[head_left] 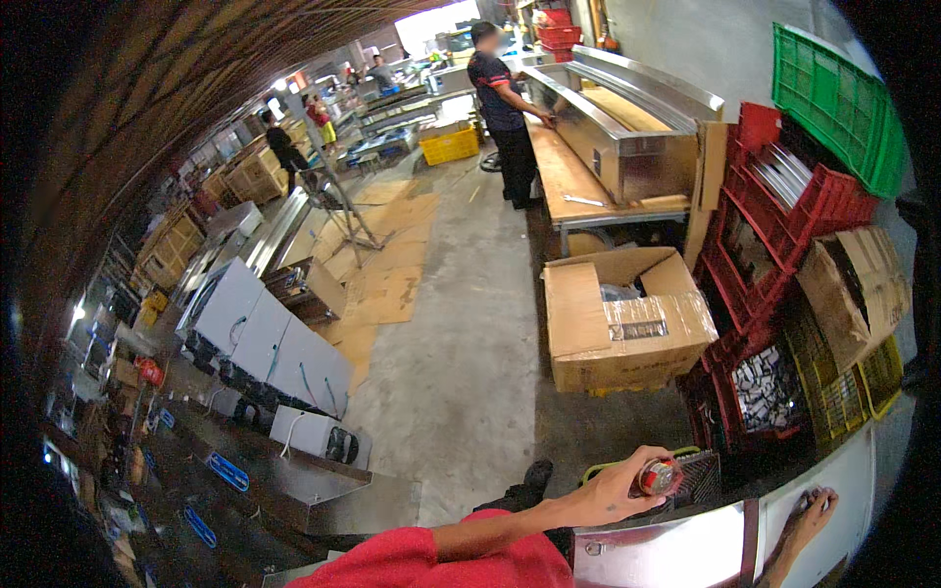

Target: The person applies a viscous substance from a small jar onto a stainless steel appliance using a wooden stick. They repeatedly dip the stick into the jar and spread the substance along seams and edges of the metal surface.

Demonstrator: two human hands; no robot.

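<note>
- No lettering can be read.
- Just past three o'clock, near centre: open cardboard box [630, 357] with a dark printed patch [639, 330] and blurred print low on its front.
- Three o'clock, far out: tilted brown carton [858, 294], faint marks.
- Between four and five: red markings on the round, silver-topped thing [658, 477] in the left hand [627, 482], too small to tell.

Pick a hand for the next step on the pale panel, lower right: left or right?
Right, I'd say. The right hand is over the pale panel, though whether it holds something is unclear; the left hand is farther off, gripping a red-and-silver object.
</note>
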